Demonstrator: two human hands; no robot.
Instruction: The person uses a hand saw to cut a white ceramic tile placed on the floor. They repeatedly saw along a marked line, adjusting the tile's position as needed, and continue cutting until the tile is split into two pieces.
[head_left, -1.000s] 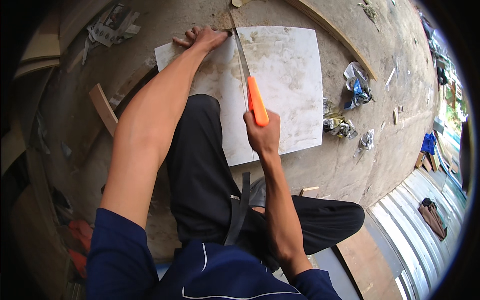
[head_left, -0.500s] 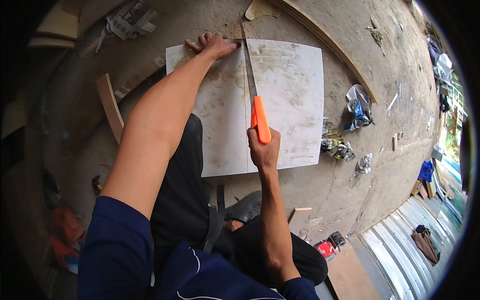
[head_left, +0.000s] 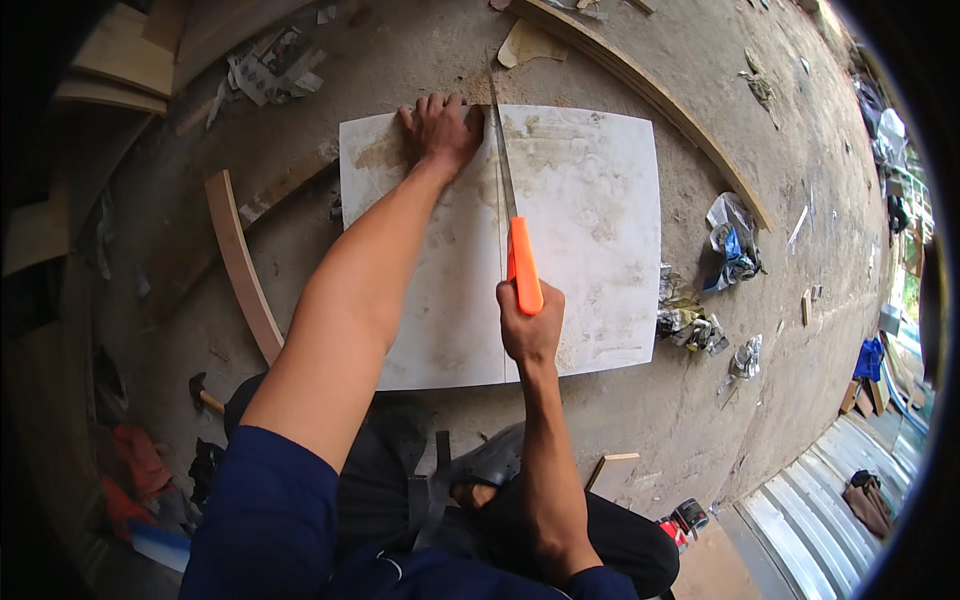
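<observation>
A dirty white board (head_left: 600,240) lies low over the ground, with a thin line running from its near edge toward the far one. My right hand (head_left: 530,320) is closed around the orange handle of a handsaw (head_left: 525,265). Its blade crosses the board's far edge along the line, and the tip reaches beyond that edge. Left of the blade, my left hand (head_left: 440,130) presses on the far edge, fingers apart and pointing away from me. Whether the fingertips curl under the edge cannot be seen.
A long wooden strip (head_left: 660,105) lies beyond the board to the right. Another strip (head_left: 240,260) and a hammer (head_left: 207,397) are at the left. Crumpled wrappers (head_left: 735,245) litter the right side. Near my right knee stands a red and black tool (head_left: 685,520).
The view has shifted, so the board appears lower. My left hand has turned, its fingers now pointing more directly away. The saw sits about the same on the board.
</observation>
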